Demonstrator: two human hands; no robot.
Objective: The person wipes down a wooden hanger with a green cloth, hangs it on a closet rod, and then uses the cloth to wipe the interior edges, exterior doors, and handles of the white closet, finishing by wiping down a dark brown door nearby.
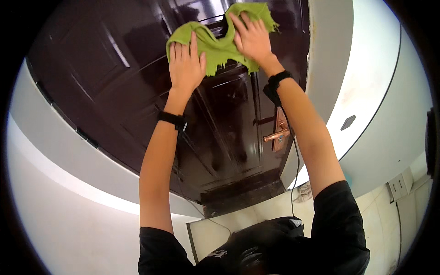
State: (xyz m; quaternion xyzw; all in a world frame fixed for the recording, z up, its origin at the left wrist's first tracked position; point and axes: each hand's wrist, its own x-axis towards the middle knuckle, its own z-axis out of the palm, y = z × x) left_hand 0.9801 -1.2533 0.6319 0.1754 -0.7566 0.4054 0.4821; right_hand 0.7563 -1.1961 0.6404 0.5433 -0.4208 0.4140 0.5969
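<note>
A green cloth (213, 48) with frayed edges lies bunched in folds against the upper part of a dark brown, glossy panelled door (224, 107). My left hand (185, 68) rests on the cloth's left end, fingers stretched upward and lying flat on it. Farther right and a little higher, my right hand (254, 41) presses on the cloth's other end with its fingers extended and slightly spread. Both arms reach up, and each wrist wears a black band. A thin cable hangs from the right wrist.
A copper-coloured door handle (277, 135) sticks out below my right forearm. A light door frame and white walls (68, 211) flank the door. On the right wall is a dark switch plate (348, 122). Pale floor tiles (373, 220) and a crumpled cloth-like item (303, 193) lie below.
</note>
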